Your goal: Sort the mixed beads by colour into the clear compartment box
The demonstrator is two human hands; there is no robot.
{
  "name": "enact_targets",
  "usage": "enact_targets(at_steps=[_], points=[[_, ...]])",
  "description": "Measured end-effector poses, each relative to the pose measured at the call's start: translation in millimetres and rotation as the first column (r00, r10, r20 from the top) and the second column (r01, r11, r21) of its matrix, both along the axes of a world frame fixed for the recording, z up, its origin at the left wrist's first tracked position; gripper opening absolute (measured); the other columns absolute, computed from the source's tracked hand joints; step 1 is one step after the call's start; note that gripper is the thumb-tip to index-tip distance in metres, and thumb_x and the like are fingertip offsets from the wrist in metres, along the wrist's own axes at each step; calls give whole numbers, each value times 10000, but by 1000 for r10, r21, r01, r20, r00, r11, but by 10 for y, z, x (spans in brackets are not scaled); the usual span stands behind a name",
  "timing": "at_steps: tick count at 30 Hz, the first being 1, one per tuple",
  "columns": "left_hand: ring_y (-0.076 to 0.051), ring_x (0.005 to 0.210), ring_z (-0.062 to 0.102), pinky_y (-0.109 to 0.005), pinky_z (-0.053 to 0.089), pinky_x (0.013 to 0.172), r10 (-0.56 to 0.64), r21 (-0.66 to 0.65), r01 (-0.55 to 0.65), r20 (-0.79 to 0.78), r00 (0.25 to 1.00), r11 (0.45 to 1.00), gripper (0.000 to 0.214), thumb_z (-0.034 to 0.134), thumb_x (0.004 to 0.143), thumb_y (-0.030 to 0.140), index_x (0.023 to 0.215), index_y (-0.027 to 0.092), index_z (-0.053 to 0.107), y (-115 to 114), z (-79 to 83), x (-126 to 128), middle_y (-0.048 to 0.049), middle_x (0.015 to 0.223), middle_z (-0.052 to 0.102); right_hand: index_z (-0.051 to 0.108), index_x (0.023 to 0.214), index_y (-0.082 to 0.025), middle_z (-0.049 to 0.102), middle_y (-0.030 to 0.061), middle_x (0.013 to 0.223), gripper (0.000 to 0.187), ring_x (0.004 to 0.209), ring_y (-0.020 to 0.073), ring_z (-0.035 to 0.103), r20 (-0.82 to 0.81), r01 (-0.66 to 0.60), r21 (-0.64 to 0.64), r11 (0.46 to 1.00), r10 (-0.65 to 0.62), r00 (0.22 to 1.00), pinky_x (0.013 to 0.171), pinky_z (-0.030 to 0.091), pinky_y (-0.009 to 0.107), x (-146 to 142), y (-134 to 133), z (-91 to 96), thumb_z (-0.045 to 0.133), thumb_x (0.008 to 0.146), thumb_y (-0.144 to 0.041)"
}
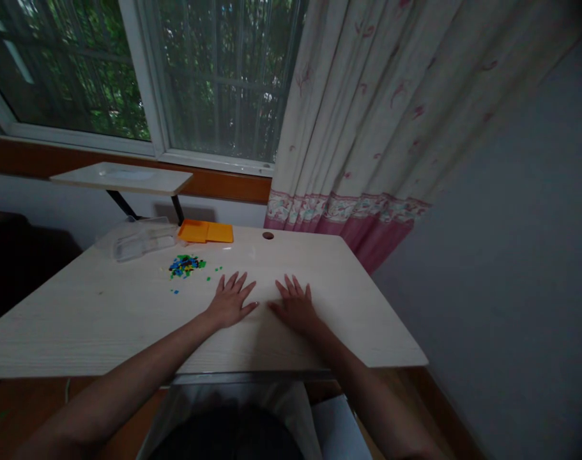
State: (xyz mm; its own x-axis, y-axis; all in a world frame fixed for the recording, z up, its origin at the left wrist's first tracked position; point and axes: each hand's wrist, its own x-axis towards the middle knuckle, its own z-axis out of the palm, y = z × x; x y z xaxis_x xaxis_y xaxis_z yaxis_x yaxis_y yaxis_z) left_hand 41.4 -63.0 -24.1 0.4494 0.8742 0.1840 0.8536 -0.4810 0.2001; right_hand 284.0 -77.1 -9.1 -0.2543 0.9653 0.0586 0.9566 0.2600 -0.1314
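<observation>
While you lean over it, the pale wooden table (103, 319) fills the middle of your view, set below a barred window (214, 76) and beside a cream curtain (367, 128) with a pink hem. A small white shelf (122, 177) on dark legs stands behind the table's far edge. Your left hand (230, 299) and right hand (295, 305) both lie flat on the tabletop, palms down, fingers spread, gripping nothing, with the thumbs nearly meeting. At the far left lies a clear plastic container (140, 239), with a flat orange tray (205, 231) just beside it. A pile of tiny blue, green and yellow pieces (185, 264) sits near your left hand, beyond its fingertips, with a few strays scattered around it. A small round hole (268, 236) marks the far edge.
</observation>
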Motion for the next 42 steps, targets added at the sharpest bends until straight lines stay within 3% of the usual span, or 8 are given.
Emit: enact_targets(at_steps=[10, 26, 31, 37, 42], points=[[-353, 1486, 182, -624, 82, 1172, 6, 47, -5, -21, 1000, 999, 670, 343, 933, 664, 1496, 302, 372, -1, -44, -1, -104, 1608, 248, 323, 1523, -262, 186, 115, 1625, 750, 1510, 329, 115, 8, 4, 7, 1000, -4, 1000, 1159, 48, 651, -12, 3, -22, 290, 920, -706], [-372, 1493, 139, -635, 55, 1166, -5, -22, 5, -28, 1000, 1000, 702, 311, 933, 676, 1512, 281, 346, 31, -48, 8, -121, 1620, 197, 297, 1533, -255, 170, 122, 1629, 782, 1512, 335, 97, 28, -1, -3, 1000, 1, 1000, 1157, 34, 658, -7, 14, -44, 287, 910, -726], [-357, 1488, 170, -625, 75, 1173, -8, 27, 8, 2, 1000, 1000, 675, 342, 933, 665, 1493, 291, 381, 7, -43, -3, -107, 1611, 240, 316, 1525, -254, 180, 118, 1628, 771, 1508, 336, 118, 31, -8, 24, 1000, 8, 999, 1156, 45, 659, 4, 19, -58, 303, 911, -719], [-350, 1463, 246, -591, 153, 1173, 9, 44, -10, 23, 1000, 999, 632, 397, 921, 639, 1456, 305, 433, -27, 1, 12, -90, 1561, 359, 416, 1473, -256, 300, 110, 1592, 694, 1491, 307, 199, -26, -2, 81, 997, 4, 1000, 1173, 90, 611, 18, -8, -64, 369, 921, -674], [-276, 1403, 362, -514, 167, 1203, -33, 130, 21, 87, 996, 991, 545, 392, 975, 451, 1476, 237, 393, -103, 187, -43, -98, 1497, 451, 592, 1316, -254, 484, 90, 1485, 462, 1445, 273, 322, -142, 21, 143, 990, -1, 990, 1175, 165, 588, 93, 64, -94, 474, 940, -496]])
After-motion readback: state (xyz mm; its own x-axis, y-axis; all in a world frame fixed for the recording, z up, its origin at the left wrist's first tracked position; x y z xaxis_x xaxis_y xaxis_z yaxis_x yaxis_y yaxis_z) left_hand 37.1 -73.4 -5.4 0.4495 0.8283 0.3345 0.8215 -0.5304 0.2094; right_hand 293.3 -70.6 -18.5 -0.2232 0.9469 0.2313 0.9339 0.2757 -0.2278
